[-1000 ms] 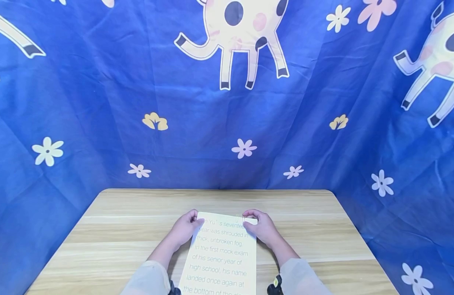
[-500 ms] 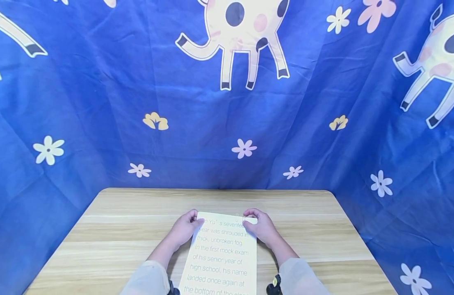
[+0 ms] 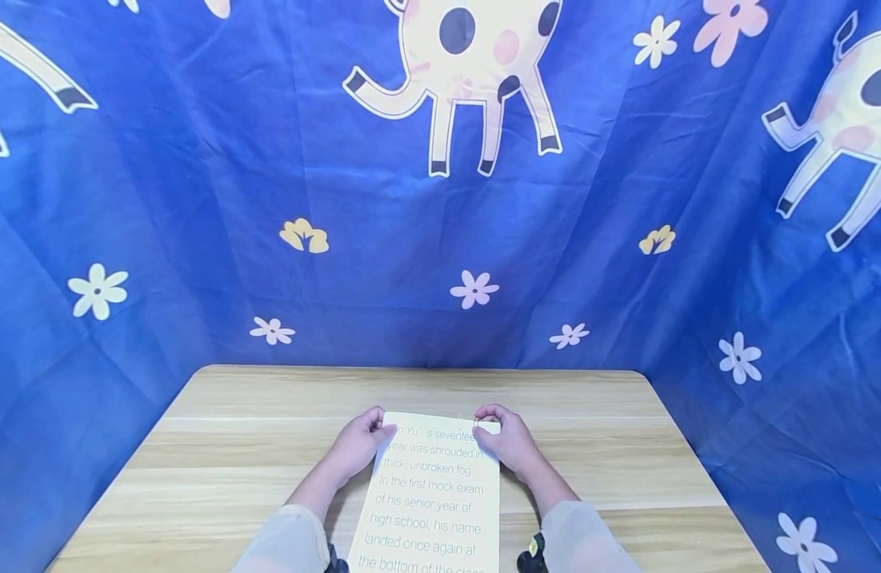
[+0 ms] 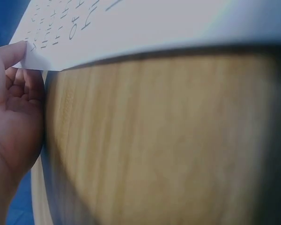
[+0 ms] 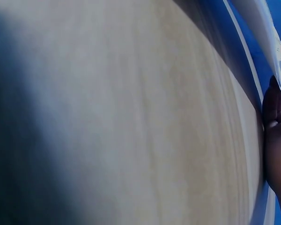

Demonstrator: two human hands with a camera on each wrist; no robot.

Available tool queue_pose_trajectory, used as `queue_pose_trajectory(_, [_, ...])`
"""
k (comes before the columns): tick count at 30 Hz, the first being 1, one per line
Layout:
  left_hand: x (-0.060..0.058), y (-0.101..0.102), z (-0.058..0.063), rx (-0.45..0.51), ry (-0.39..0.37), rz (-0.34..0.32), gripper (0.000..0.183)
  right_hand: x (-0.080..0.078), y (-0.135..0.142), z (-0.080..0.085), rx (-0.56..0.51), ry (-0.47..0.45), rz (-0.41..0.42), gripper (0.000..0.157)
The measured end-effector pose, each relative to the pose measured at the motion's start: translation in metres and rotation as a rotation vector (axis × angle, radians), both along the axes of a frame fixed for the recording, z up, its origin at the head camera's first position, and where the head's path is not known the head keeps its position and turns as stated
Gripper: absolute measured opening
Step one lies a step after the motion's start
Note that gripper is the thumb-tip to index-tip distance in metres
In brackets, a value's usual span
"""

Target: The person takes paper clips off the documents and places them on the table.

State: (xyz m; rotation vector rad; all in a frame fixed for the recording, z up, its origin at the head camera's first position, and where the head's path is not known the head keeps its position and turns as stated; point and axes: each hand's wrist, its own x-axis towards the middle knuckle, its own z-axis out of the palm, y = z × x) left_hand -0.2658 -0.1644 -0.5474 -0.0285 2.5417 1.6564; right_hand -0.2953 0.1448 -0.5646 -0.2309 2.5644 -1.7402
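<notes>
Printed sheets of paper (image 3: 429, 501) stand tilted above the table, large text facing me. My left hand (image 3: 361, 442) pinches the top left corner, thumb on the printed face and fingers curled behind, as the left wrist view of the paper (image 4: 107, 33) shows. At the top right corner, my right hand (image 3: 512, 442) has its thumb on the front and its fingers behind the edge. A thin pale paper clip (image 3: 460, 422) sits on the top edge, left of the right hand. Another thin wire-like outline shows right at the right fingertips. In the right wrist view the paper (image 5: 271, 44) looks layered.
The wood-grain table (image 3: 218, 446) extends around the paper to both sides and behind. A blue curtain (image 3: 383, 318) with flowers and cow-like animals surrounds the table's back and sides. Dark wrist devices (image 3: 532, 555) sit at the sleeves.
The paper and both hands hold almost the same place. The thin outline at the right fingertips has shifted very slightly to the right with the fingers.
</notes>
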Motion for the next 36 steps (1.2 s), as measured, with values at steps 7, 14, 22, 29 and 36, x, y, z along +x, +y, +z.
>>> queue_pose_trajectory(7, [0.001, -0.001, 0.000, 0.038, -0.012, 0.012, 0.024, -0.003, 0.003, -0.005, -0.190, -0.068, -0.010, 0.032])
queue_pose_trajectory(14, [0.004, 0.001, 0.003, 0.009, 0.004, 0.013, 0.023, -0.003, 0.006, -0.002, -0.351, -0.120, -0.025, 0.036])
queue_pose_trajectory(22, [0.003, 0.000, 0.002, 0.027, 0.026, 0.029, 0.022, -0.003, 0.006, -0.002, -0.342, -0.114, -0.041, 0.033])
queue_pose_trajectory(29, [0.003, -0.001, -0.001, 0.023, 0.030, 0.036, 0.022, -0.001, 0.015, 0.002, -0.286, -0.083, -0.066, 0.033])
queue_pose_trajectory(36, [0.004, -0.002, -0.003, 0.021, 0.031, 0.038, 0.024, -0.005, 0.041, 0.011, -0.164, -0.022, -0.072, 0.030])
